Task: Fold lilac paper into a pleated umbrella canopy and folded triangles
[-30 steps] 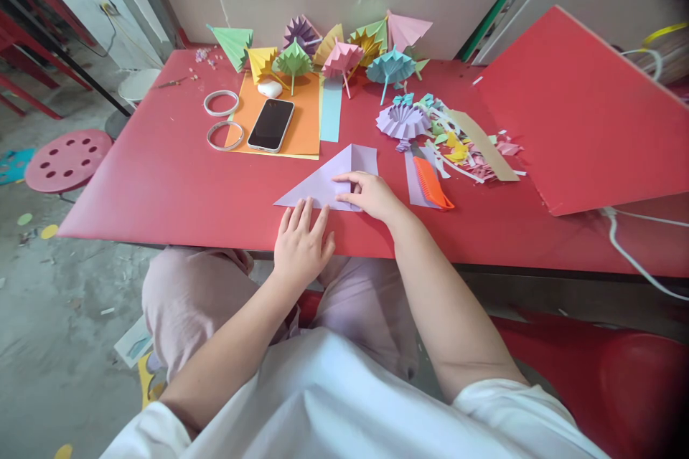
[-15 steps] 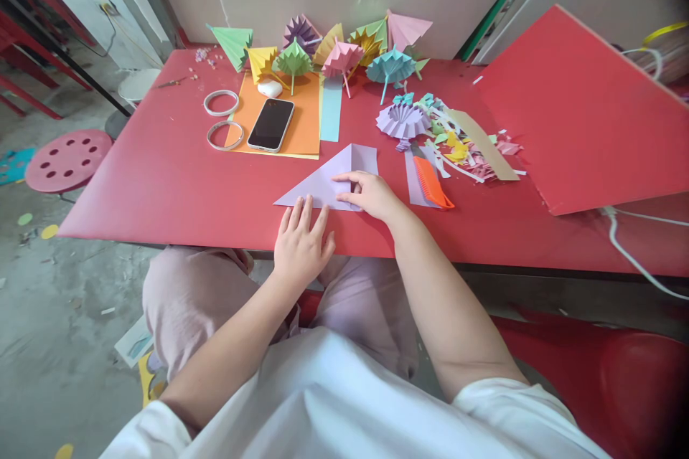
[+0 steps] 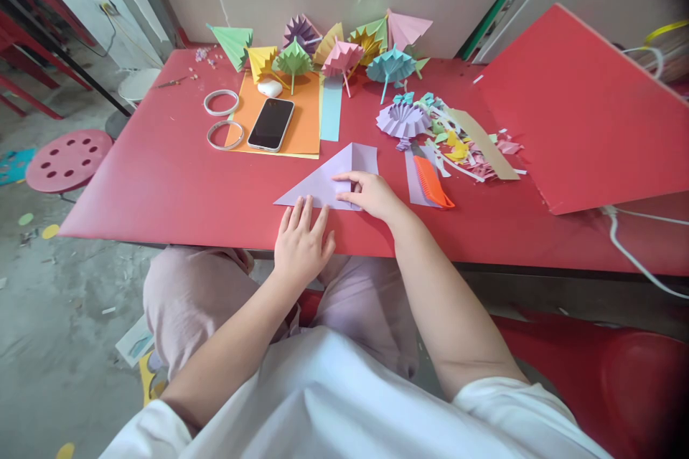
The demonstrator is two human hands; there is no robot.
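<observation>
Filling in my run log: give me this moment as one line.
left hand: flat at lilac paper's near edge | right hand: pressing paper | table: phone, orange comb, paper umbrellas

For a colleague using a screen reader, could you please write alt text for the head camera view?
Both hands press a lilac paper folded into a triangle onto a red table: left hand flat at its near edge, right hand on its right part. Beyond lie an orange comb, a phone and paper umbrellas.

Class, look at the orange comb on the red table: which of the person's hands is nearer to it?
Right. The right hand rests on the lilac paper just beside the orange comb; the left hand lies farther away, at the table's near edge.
</observation>
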